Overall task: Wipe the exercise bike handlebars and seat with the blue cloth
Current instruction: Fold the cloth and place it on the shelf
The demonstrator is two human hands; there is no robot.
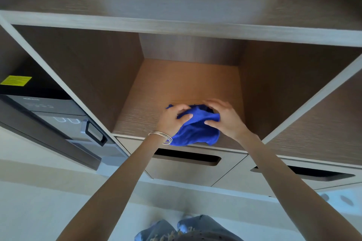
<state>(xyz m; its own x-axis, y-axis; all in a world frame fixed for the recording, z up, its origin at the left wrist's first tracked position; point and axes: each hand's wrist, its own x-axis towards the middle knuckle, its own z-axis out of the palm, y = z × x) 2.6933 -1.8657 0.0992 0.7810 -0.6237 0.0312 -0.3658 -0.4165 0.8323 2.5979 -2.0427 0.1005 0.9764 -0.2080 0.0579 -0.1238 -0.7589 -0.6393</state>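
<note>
The blue cloth (195,131) lies crumpled at the front edge of an open wooden cubby shelf (148,111), its lower part hanging slightly over the edge. My left hand (172,119), with thin bangles at the wrist, grips the cloth's left side. On the right side, my right hand (223,117) curls its fingers over the cloth's top. The exercise bike is not in view.
The cubby sits in a brown shelving unit with a long shelf (176,25) above. Drawers with slot handles (186,157) lie below the cubby. A dark safe-like appliance (58,121) with a yellow label fills the left compartment. Pale floor lies beneath.
</note>
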